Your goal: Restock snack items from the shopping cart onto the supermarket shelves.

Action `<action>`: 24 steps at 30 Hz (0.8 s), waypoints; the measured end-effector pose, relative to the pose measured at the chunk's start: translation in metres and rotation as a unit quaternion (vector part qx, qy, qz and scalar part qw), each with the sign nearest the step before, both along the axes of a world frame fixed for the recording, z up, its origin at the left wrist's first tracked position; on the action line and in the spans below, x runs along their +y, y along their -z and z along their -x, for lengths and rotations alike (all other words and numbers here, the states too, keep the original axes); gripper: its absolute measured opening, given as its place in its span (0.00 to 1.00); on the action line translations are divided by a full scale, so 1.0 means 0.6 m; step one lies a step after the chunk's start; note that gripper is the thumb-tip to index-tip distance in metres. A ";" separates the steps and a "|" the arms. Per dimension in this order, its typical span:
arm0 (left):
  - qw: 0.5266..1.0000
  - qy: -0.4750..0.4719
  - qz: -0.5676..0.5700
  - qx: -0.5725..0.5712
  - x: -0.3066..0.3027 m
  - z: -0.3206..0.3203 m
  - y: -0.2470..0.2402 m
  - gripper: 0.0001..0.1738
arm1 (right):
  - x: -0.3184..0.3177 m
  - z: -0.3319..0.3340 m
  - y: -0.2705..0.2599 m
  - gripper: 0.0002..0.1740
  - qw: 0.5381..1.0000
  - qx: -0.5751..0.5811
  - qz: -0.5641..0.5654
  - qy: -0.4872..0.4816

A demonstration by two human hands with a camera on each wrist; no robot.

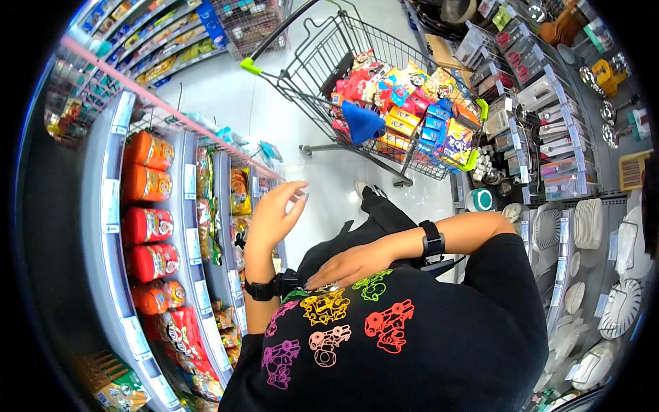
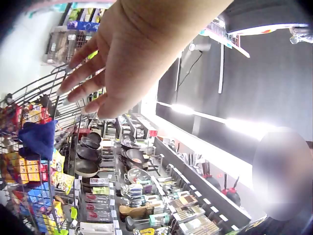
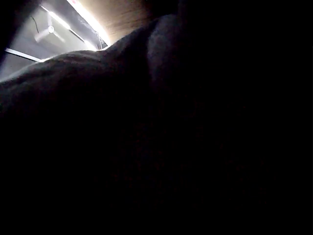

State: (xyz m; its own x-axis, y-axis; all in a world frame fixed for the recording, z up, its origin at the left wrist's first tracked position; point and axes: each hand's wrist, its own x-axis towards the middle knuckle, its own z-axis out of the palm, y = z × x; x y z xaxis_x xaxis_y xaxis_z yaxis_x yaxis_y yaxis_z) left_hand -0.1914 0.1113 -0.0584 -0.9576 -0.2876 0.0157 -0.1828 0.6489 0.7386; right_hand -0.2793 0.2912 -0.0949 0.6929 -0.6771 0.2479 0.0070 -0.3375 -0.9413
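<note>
In the head view the left hand (image 1: 276, 214) is raised beside the shelf on the left, its fingers loosely bent with nothing in them. The left wrist view shows the same hand (image 2: 110, 73) with its fingers spread apart. Across the front of the black printed shirt (image 1: 439, 329) lies the right hand (image 1: 358, 264), its fingers flat on the cloth near the waist. Dark cloth fills most of the right wrist view, and the fingers cannot be made out there. Beyond both hands stands a wire shopping cart (image 1: 302, 65) filled with colourful snack packs (image 1: 401, 120) and a blue cloth-like item (image 1: 362, 123).
Shelves on the left hold red-lidded jars (image 1: 149, 225) and bagged foods (image 1: 180, 333). On the right, racks carry kitchen utensils (image 1: 556, 130), stacked plates (image 1: 588, 223) and white dishes (image 1: 621, 309). A pale glossy floor (image 1: 240, 89) runs between them.
</note>
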 end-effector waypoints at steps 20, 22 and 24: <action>0.973 0.200 0.028 -0.115 -0.004 0.220 0.010 0.20 | -0.013 0.125 0.043 0.28 0.993 -0.091 0.031 0.065; 0.964 0.235 0.038 -0.116 0.001 0.257 0.007 0.21 | -0.010 0.141 0.049 0.28 0.991 -0.101 0.015 0.086; 0.952 0.273 0.036 -0.132 0.008 0.298 0.011 0.21 | -0.006 0.151 0.068 0.28 0.986 -0.112 0.017 0.124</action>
